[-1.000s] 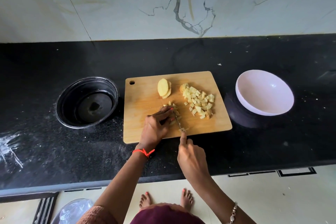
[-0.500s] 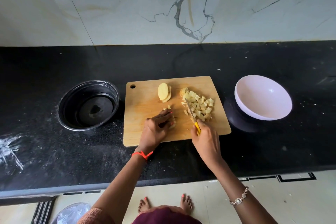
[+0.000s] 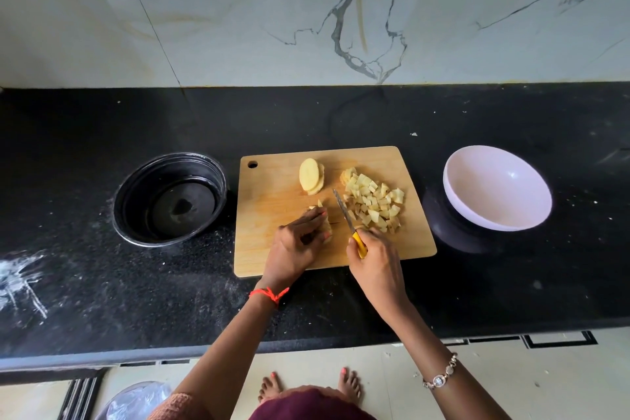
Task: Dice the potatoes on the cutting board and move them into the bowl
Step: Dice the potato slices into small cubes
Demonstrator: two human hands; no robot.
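A wooden cutting board [image 3: 272, 194] lies on the black counter. A stack of potato slices [image 3: 311, 176] sits at its back, and a pile of diced potato [image 3: 373, 201] lies on its right half. My left hand [image 3: 300, 242] holds down a small bunch of potato strips [image 3: 322, 215] near the board's middle. My right hand [image 3: 375, 262] grips the yellow handle of a knife [image 3: 344, 211]; the blade points away from me, between the strips and the diced pile. An empty white bowl [image 3: 496, 187] stands to the right of the board.
A black round pot [image 3: 170, 198] with a dark lid or plate inside stands left of the board. White powdery marks streak the counter at far left [image 3: 20, 280]. The marble wall rises behind. The counter's front edge runs just below my wrists.
My right hand swung the knife from the strips over to the diced pile, then drew it back leftward to between pile and strips. My left hand stayed on the strips.
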